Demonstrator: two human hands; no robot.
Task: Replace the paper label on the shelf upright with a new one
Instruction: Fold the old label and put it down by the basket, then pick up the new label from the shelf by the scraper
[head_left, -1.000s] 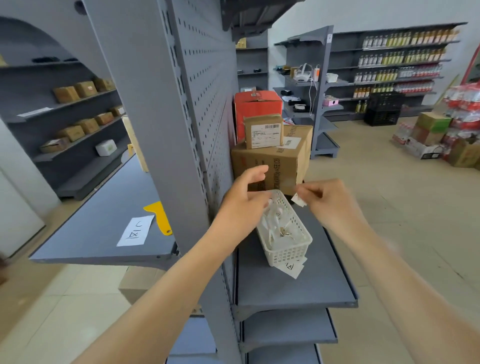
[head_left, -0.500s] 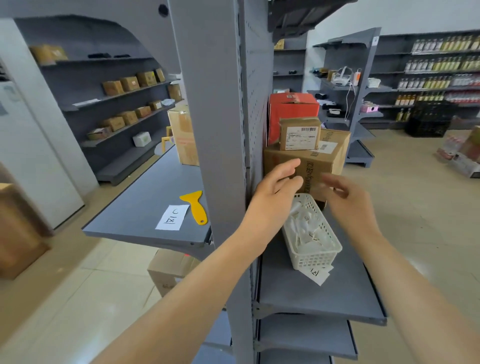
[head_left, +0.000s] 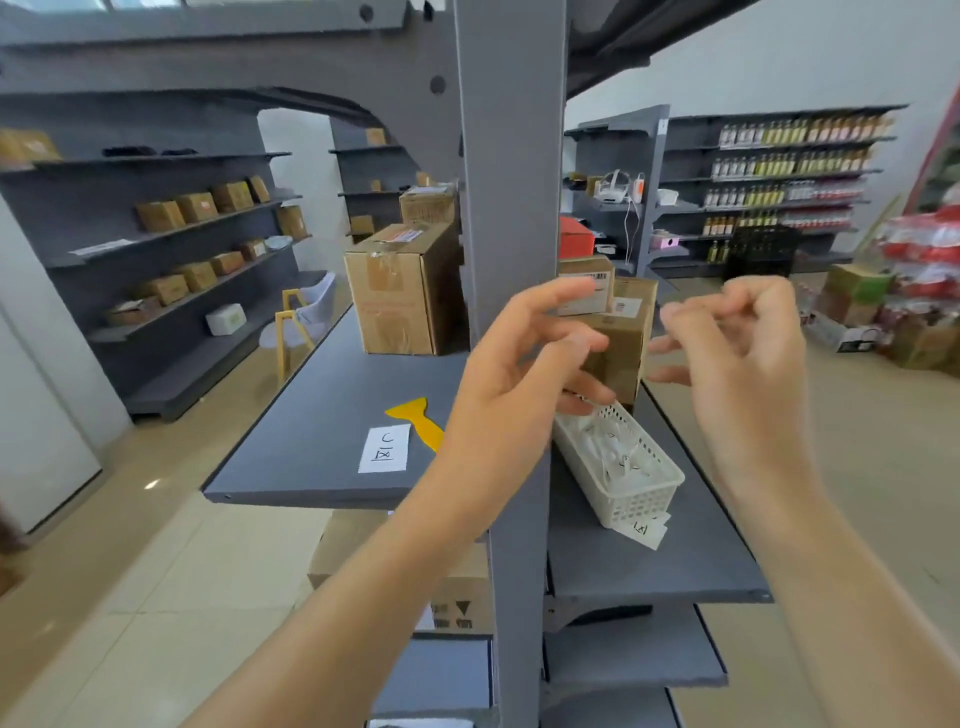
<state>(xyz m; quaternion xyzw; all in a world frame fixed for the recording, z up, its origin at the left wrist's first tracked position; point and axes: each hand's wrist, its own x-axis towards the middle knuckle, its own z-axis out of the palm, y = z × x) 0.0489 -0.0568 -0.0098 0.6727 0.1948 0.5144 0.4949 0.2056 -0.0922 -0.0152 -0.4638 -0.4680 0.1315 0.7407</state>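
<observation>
The grey shelf upright (head_left: 511, 171) runs down the middle of the view, and I see no paper label on its face. My left hand (head_left: 514, 374) is raised in front of it, fingers spread, holding nothing. My right hand (head_left: 743, 353) hovers to the right, blurred, fingers loosely curled and apart, with nothing visible in it. A handwritten paper label (head_left: 384, 449) lies on the left shelf (head_left: 311, 415) beside a yellow scraper (head_left: 415, 413). Another paper label (head_left: 641, 530) pokes out from under a white basket (head_left: 639, 493) on the right shelf.
A cardboard box (head_left: 400, 291) stands on the left shelf against the upright. Stacked cardboard boxes (head_left: 623, 332) sit behind the basket on the right shelf (head_left: 675, 571). More shelving with boxes and bottles lines the walls, and goods are piled on the floor at the far right.
The view swung right, so the upright now sits in the centre. Both hands rose from the basket to chest height. The small white piece pinched by my right hand a second ago is gone from sight.
</observation>
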